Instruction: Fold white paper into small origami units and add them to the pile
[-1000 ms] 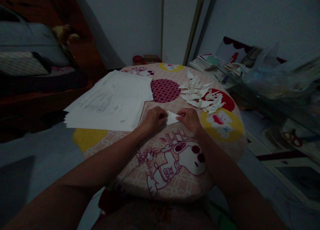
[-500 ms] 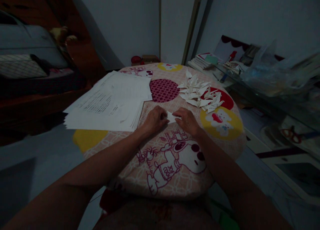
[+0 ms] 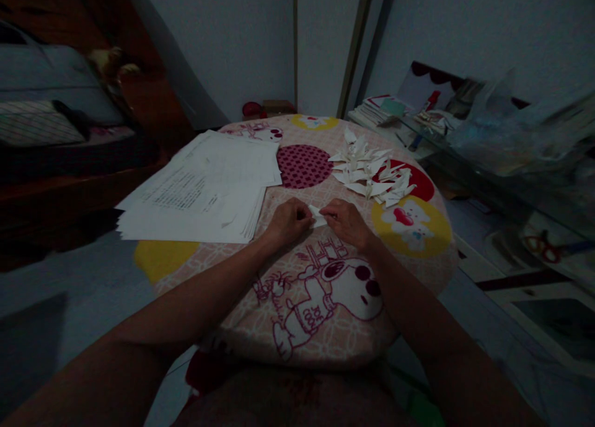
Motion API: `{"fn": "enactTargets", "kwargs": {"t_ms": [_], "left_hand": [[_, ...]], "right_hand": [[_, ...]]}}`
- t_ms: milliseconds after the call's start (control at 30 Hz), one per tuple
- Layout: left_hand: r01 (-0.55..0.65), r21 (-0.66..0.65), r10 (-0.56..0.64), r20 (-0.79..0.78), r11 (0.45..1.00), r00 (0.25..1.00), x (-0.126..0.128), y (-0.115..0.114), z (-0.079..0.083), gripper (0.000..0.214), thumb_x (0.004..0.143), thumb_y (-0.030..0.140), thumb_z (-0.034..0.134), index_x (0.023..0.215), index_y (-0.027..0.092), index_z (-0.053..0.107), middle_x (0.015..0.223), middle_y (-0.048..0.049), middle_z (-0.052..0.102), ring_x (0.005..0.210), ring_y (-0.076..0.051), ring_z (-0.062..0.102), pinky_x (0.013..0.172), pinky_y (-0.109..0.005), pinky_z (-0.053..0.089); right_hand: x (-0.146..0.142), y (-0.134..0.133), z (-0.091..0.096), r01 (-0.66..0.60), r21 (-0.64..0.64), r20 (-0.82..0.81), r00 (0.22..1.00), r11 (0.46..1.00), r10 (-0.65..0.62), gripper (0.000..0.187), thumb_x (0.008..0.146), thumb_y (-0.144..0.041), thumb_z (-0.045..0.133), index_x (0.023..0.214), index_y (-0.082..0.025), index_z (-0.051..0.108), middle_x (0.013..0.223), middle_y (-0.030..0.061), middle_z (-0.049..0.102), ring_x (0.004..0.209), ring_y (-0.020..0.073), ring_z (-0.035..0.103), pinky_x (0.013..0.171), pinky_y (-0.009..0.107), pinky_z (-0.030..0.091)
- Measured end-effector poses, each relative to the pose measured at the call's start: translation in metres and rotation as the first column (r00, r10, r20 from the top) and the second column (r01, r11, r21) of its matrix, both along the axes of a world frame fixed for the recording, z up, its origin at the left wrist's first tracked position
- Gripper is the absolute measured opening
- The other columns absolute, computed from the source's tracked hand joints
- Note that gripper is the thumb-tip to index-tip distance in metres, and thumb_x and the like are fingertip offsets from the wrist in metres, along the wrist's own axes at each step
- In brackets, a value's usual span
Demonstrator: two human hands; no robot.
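Note:
A small folded piece of white paper (image 3: 318, 217) lies on the round table (image 3: 288, 272), which wears a pink cartoon-dog cloth. My left hand (image 3: 289, 220) is curled, its fingertips pinching the paper's left end. My right hand (image 3: 344, 222) is curled too and presses on the paper's right end. Most of the paper is hidden between the two hands. A heap of several folded white paper pieces (image 3: 372, 174) lies on the cloth behind my right hand.
A stack of printed white sheets (image 3: 204, 188) covers the table's left part and overhangs its edge. Books and papers (image 3: 385, 112) sit at the back right beside a cluttered shelf (image 3: 511, 148). Red-handled scissors (image 3: 539, 248) lie at the right. Dark furniture stands at the left.
My two hands have drawn closer together over the small paper, so less of it shows. The view has shifted slightly.

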State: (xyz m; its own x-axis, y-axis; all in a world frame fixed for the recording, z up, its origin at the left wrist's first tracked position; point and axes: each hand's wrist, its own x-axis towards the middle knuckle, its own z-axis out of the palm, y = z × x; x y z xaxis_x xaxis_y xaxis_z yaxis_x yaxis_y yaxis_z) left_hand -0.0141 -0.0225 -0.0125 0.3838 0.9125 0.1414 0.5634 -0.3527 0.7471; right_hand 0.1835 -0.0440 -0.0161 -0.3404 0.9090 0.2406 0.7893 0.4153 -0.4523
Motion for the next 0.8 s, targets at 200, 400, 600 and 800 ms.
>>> {"fn": "enactTargets", "kwargs": {"t_ms": [200,400,600,800], "left_hand": [[0.008,0.003,-0.008,0.02,1.0,1.0,0.0004,-0.0016,0.0016,0.005,0.075,0.02,0.067,0.07,0.017,0.067,0.083,-0.0026,0.063,0.078,-0.016,0.057,0.077,-0.03,0.047],[0.064,0.066,-0.071,0.107,0.996,0.992,-0.0002,-0.0018,-0.0031,0.006,0.072,0.017,0.066,0.066,0.018,0.064,0.083,-0.0038,0.061,0.079,-0.017,0.057,0.074,-0.03,0.046],[0.096,0.04,-0.098,0.06,0.995,0.993,-0.0009,-0.0038,-0.0009,0.004,0.074,0.019,0.064,0.075,0.017,0.067,0.082,-0.0029,0.065,0.073,-0.016,0.057,0.07,-0.028,0.043],[0.047,-0.034,-0.046,0.026,0.998,0.999,0.0011,-0.0028,0.0038,0.016,0.074,0.018,0.065,0.09,0.017,0.067,0.078,-0.0027,0.069,0.072,-0.018,0.061,0.068,-0.029,0.043]], "right_hand": [[0.0015,-0.0005,0.0014,-0.053,-0.003,0.037,0.998,0.999,0.053,0.016,0.088,-0.015,0.058,0.084,-0.018,0.074,0.089,0.008,0.066,0.09,0.0215,0.058,0.085,0.035,0.046],[0.0067,-0.0003,-0.003,-0.046,0.009,0.038,0.998,0.999,0.046,0.009,0.084,-0.013,0.064,0.082,-0.017,0.072,0.09,0.0069,0.065,0.091,0.0197,0.058,0.086,0.032,0.044],[0.0068,-0.0005,0.0017,-0.044,-0.021,0.079,0.996,0.999,0.046,0.014,0.086,-0.013,0.063,0.085,-0.017,0.076,0.089,0.0083,0.068,0.09,0.0211,0.061,0.083,0.033,0.045],[0.0033,-0.0009,0.0059,0.022,-0.068,0.048,0.999,0.997,-0.019,0.015,0.086,-0.014,0.063,0.081,-0.017,0.078,0.085,0.0074,0.07,0.081,0.0197,0.061,0.077,0.032,0.043]]}}
